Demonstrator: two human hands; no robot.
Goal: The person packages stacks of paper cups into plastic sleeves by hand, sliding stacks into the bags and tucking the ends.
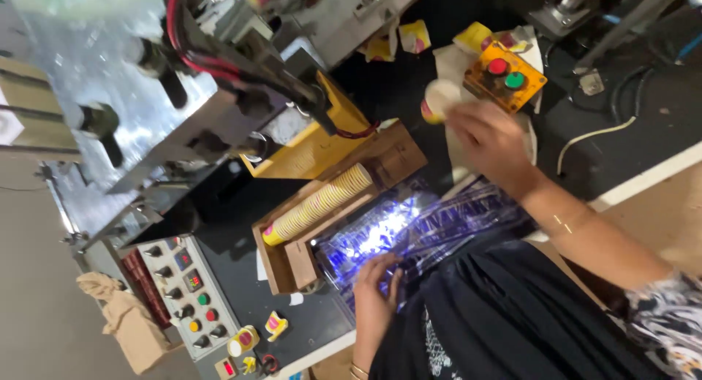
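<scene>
My right hand [491, 140] is stretched out beside an orange button box [506, 76] and grips a white paper cup [439, 100] at its fingertips; the hand is blurred by motion. My left hand [374, 296], with bangles on the wrist, rests its fingers on a shiny clear plastic film [431, 223] that glares under the light. Just beyond the film, a long stack of yellow-striped paper cups [318, 204] lies on its side in a wooden trough [289, 266].
A metal cup machine with red cables [219, 65] fills the far side. A grey control panel [186, 296] with knobs and coloured buttons sits near the trough. Loose cups [413, 36] lie behind the button box. A white cable [592, 135] crosses the dark surface.
</scene>
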